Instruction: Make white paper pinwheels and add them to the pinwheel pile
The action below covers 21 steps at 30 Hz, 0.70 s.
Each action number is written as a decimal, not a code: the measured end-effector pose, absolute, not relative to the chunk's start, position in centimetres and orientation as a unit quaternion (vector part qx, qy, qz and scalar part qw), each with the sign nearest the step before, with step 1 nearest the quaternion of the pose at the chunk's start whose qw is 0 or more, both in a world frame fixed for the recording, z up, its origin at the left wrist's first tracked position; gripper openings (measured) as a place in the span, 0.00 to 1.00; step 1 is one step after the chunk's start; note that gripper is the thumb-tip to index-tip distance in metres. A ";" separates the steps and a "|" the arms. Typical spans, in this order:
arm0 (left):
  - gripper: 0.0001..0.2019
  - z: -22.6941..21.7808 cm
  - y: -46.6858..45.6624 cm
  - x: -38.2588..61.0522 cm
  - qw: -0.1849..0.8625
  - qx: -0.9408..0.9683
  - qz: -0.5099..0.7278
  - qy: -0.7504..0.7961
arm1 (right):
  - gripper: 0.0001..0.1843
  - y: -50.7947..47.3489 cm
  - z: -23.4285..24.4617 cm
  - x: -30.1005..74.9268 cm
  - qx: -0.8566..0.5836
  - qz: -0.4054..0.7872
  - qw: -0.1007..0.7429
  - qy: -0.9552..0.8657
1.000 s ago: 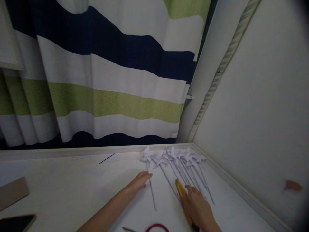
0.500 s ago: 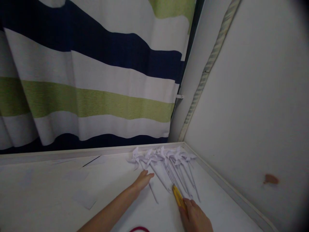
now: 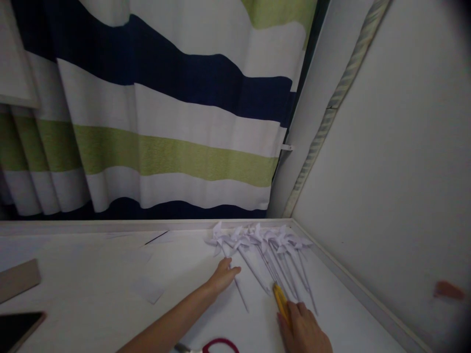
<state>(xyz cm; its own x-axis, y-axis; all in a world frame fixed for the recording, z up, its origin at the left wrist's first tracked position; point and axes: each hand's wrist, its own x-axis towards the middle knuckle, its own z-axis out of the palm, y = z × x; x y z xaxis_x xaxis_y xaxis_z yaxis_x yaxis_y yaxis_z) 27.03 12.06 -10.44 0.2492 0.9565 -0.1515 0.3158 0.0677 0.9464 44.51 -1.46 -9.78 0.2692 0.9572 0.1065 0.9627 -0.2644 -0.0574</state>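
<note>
My left hand [image 3: 222,276] is at the stick of the leftmost white paper pinwheel [image 3: 218,239], with thumb and fingers on either side of it. That pinwheel lies flat, its stick running down past my hand. Several more paper pinwheels [image 3: 262,240] lie to its right in an overlapping row, heads toward the back ledge and sticks toward me. My right hand [image 3: 303,327] is closed around a yellow tool [image 3: 281,301] that looks like a utility knife. Its front end points at the lower part of the pinwheel sticks; the far tip is hard to separate from them.
Red-handled scissors [image 3: 221,341] lie at the bottom edge. At the left are a dark phone [image 3: 18,328] and a greyish-brown flat piece [image 3: 20,279]. A thin black stick [image 3: 156,238] and a paper square [image 3: 153,294] lie on the white table. A striped curtain [image 3: 176,162] and white wall [image 3: 386,147] bound it.
My view has swung left, so everything sits farther right. The phone, the flat piece and more of the scissors now show. Both hands keep nearly the same place relative to the pinwheels.
</note>
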 end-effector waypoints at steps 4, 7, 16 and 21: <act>0.14 -10.7 12.7 25.9 0.473 0.610 0.332 0.543 | 0.19 -0.6 -9.2 43.7 -0.774 -0.049 0.068 -0.628; 0.14 -10.4 14.8 24.2 0.430 0.618 0.344 0.562 | 0.18 0.5 -8.2 42.3 -0.750 -0.049 0.083 -0.655; 0.14 -8.7 21.8 21.9 0.341 0.665 0.290 0.598 | 0.10 10.1 -8.8 34.1 -0.718 -0.036 0.079 -0.690; 0.14 -8.7 21.1 22.2 0.337 0.679 0.295 0.582 | 0.09 12.2 -11.1 32.8 -0.752 -0.060 0.063 -0.653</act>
<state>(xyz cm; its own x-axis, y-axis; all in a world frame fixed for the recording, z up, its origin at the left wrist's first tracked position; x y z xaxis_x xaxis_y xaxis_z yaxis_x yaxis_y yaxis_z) 22.20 21.10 -8.70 0.1484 0.9889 0.0088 0.5906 -0.0958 0.8012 32.82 12.23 -11.09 0.1387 0.9751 0.1731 0.9903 -0.1381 -0.0154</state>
